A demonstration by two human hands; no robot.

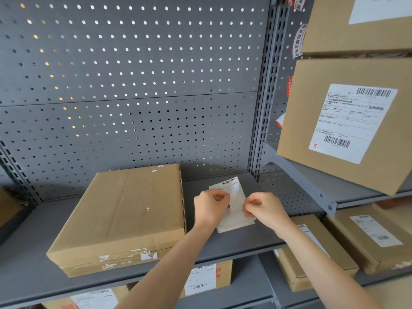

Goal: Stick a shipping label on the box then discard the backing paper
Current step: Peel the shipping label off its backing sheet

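A flat brown cardboard box (127,215) lies on the grey metal shelf (223,244), its top bare of any label. Just right of the box, both my hands hold a white shipping label (234,188) with a barcode at its upper edge. My left hand (210,207) pinches the printed label sheet. My right hand (265,208) pinches the lower sheet, the backing paper (236,225), which hangs down toward the shelf. The two sheets are partly peeled apart between my fingers.
A grey pegboard wall (133,85) backs the shelf. Labelled cardboard boxes (347,121) are stacked on the higher shelf at right. More labelled boxes (367,239) sit on the lower right shelf and below the front edge (207,279).
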